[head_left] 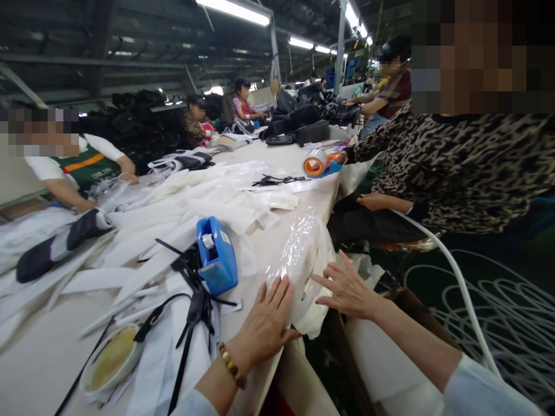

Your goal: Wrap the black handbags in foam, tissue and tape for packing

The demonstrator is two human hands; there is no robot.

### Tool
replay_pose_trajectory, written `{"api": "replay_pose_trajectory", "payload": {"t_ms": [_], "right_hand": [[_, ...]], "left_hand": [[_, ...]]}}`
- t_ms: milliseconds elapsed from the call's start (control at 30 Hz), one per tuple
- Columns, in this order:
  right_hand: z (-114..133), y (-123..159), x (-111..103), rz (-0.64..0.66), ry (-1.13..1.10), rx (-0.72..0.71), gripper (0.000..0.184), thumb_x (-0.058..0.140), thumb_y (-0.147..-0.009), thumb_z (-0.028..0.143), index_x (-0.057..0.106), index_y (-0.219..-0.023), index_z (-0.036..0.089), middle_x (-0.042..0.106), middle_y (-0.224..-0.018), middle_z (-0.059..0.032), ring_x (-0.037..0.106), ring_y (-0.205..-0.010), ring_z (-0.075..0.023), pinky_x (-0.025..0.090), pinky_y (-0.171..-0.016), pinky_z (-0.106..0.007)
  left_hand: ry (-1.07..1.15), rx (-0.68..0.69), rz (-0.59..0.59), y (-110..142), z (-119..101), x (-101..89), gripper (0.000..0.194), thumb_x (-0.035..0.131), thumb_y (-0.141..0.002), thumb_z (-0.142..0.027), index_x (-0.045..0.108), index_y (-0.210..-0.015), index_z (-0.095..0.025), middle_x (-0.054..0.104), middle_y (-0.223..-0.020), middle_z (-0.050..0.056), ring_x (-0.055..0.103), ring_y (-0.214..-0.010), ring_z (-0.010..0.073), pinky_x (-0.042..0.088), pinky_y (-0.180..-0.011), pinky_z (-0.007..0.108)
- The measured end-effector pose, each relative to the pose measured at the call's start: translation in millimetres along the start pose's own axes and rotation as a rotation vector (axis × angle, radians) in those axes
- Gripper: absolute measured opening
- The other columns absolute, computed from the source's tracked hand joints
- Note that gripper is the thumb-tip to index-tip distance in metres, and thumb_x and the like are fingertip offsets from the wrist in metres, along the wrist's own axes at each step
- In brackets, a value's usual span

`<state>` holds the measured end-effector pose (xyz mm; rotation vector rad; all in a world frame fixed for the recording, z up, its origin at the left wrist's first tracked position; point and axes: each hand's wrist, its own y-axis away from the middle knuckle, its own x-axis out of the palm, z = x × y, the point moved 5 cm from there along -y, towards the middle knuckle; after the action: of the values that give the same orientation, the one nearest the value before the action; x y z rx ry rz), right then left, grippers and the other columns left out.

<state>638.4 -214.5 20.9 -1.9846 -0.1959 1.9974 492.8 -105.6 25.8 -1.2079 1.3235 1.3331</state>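
My left hand [265, 321] lies flat, fingers together and stretched out, on a clear plastic bag [299, 248] at the near right edge of the long table [43, 352]. My right hand [344, 287] is open with fingers spread, resting against the same bag where it hangs over the table's edge with white fabric. A bead bracelet is on my left wrist. A blue tape dispenser [217, 254] stands just left of my left hand, with black straps [191, 300] lying beside it.
White paper and fabric strips [182, 202] cover the table. A small bowl [110, 358] sits near left, an orange tape roll [315, 164] farther back. A person in a leopard-print top [455, 167] sits right; other workers sit along the left side. Black bags [299, 124] are piled at the far end.
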Motion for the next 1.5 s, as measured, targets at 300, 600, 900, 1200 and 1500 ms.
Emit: {"api": "replay_pose_trajectory", "payload": {"t_ms": [300,600,900,1200,1500], "right_hand": [[-13,-7,-9,0.188,0.037,-0.225,0.007,0.067,-0.071,0.018,0.061,-0.073,0.018,0.061,-0.073,-0.0008,0.056,-0.081,-0.0183,0.019,-0.112,-0.04],[-11,-22,-20,0.383,0.022,-0.25,0.014,0.056,-0.062,0.007,0.06,-0.056,0.02,0.063,-0.062,-0.0034,0.058,-0.068,-0.0181,0.038,-0.095,-0.035],[-9,-24,-22,0.547,-0.083,-0.088,0.02,0.057,-0.063,0.007,0.067,-0.078,0.016,0.067,-0.076,-0.0065,0.062,-0.086,-0.0212,0.027,-0.108,-0.043],[-88,-61,-39,-0.273,-0.94,0.869,0.074,0.075,-0.049,0.047,0.051,-0.113,0.019,0.057,-0.116,-0.0155,0.059,-0.102,-0.0324,0.052,-0.081,-0.045],[-58,-156,-22,-0.674,-1.258,0.761,0.068,0.077,-0.047,0.046,0.052,-0.107,0.027,0.059,-0.107,-0.0017,0.061,-0.081,-0.017,0.053,-0.061,-0.028]], "left_hand": [[0.056,-0.068,0.003,-3,-2,5.4,0.076,0.062,-0.075,-0.027,0.025,-0.141,-0.023,0.014,-0.152,0.015,0.007,-0.139,0.0331,0.015,-0.109,0.059],[0.157,-0.011,-0.178,6,0,8.5,0.065,0.057,-0.081,-0.036,0.029,-0.139,-0.028,0.015,-0.152,0.014,0.01,-0.139,0.0318,0.014,-0.11,0.057],[0.291,-0.014,-0.239,7,4,15.2,0.057,0.056,-0.081,-0.037,0.037,-0.133,-0.026,0.016,-0.152,0.014,0.008,-0.14,0.0318,0.01,-0.11,0.058],[0.485,-0.186,-0.209,35,15,-32.9,0.082,0.065,-0.076,-0.029,0.02,-0.143,-0.015,0.019,-0.15,0.016,0.01,-0.138,0.0316,0.019,-0.11,0.055],[0.161,-0.127,-0.635,97,36,0.7,0.086,0.053,-0.087,-0.039,-0.01,-0.144,-0.024,0.052,-0.131,0.012,0.051,-0.119,0.0241,0.048,-0.096,0.032]]}}
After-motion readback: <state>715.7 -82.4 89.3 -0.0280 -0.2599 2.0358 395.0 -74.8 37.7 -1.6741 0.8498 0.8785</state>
